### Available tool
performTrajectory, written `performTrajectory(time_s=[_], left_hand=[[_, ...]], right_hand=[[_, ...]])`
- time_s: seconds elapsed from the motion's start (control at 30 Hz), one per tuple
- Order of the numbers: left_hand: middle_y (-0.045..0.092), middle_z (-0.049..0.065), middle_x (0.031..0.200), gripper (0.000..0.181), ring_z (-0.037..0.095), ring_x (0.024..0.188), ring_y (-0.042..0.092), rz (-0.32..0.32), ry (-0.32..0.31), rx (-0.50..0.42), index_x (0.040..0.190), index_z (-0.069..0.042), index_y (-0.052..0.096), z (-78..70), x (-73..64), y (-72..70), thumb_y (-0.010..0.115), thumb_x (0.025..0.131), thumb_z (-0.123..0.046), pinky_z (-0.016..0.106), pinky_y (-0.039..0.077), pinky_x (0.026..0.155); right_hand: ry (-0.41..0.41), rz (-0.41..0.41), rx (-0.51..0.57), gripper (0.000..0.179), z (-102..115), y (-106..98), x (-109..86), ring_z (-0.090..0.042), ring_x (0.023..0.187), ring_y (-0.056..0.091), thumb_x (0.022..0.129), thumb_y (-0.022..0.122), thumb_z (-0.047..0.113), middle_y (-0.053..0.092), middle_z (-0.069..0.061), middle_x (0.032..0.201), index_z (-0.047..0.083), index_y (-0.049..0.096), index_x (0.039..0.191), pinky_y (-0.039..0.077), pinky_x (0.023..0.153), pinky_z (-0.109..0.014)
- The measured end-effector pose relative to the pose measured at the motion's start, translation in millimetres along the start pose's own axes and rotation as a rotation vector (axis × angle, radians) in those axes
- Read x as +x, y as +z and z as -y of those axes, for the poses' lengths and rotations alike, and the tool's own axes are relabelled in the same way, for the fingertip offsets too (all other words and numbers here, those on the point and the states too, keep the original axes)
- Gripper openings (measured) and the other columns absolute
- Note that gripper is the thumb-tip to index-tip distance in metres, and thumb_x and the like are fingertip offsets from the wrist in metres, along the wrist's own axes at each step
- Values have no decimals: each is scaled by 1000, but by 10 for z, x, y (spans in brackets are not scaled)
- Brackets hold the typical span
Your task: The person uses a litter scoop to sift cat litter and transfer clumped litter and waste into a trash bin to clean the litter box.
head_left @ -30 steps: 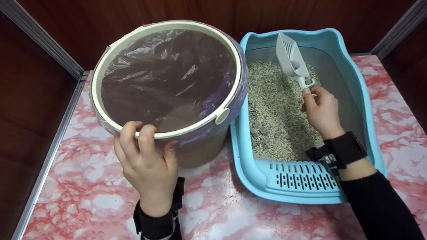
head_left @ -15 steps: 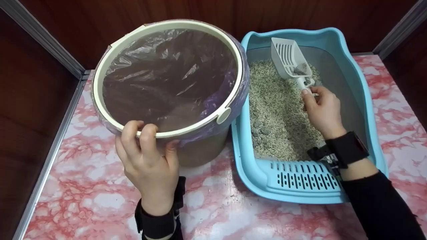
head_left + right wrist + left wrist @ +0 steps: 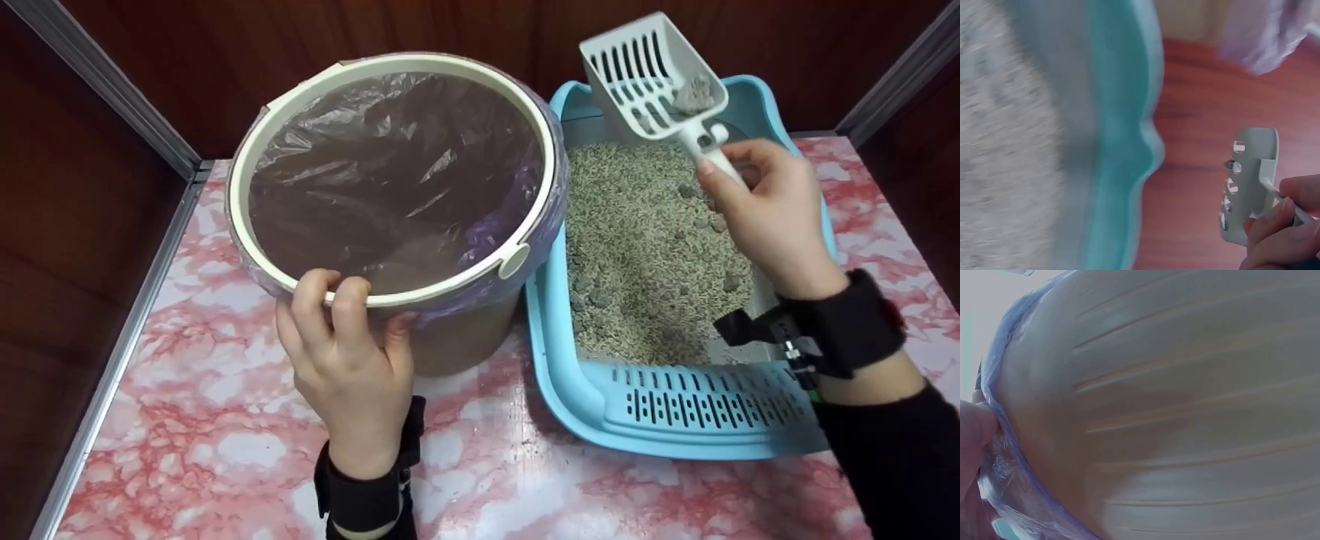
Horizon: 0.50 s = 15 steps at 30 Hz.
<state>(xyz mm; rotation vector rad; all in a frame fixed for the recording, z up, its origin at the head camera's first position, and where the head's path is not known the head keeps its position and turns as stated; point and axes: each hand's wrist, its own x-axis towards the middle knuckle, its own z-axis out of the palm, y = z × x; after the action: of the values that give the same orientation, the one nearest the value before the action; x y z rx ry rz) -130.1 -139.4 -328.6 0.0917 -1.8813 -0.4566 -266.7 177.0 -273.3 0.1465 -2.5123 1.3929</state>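
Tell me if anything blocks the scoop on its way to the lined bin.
Nothing visible stands between the scoop in the right hand and the open bin except the bin's rim; whether the scoop is high enough to clear it is hard to tell. The left hand holds the rim's front, apparently off that path.

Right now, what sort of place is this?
Likely an indoor cat-litter spot: a blue litter tray holding granules, a slotted scoop carrying a grey clump, and dark wood-look panels behind.
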Motion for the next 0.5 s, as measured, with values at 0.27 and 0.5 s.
performTrajectory(time_s=[0.27, 0.5], left_hand=[[51, 13, 110, 53, 41, 88, 46, -20, 26, -21, 102, -9, 52, -47, 30, 103, 39, 95, -60, 50, 43, 56], [51, 13, 108, 53, 43, 90, 46, -26, 34, -16, 102, -10, 52, -66, 35, 141, 39, 94, -60, 51, 44, 55]], right_hand=[[-91, 149, 75, 27, 478, -72, 81, -12, 51, 48, 92, 69, 27, 64, -9, 73, 5, 67, 108, 36, 40, -22], [-255, 286, -98, 31, 763, 234, 83, -15, 49, 47, 89, 70, 40, 65, -6, 72, 13, 69, 105, 36, 41, -26]])
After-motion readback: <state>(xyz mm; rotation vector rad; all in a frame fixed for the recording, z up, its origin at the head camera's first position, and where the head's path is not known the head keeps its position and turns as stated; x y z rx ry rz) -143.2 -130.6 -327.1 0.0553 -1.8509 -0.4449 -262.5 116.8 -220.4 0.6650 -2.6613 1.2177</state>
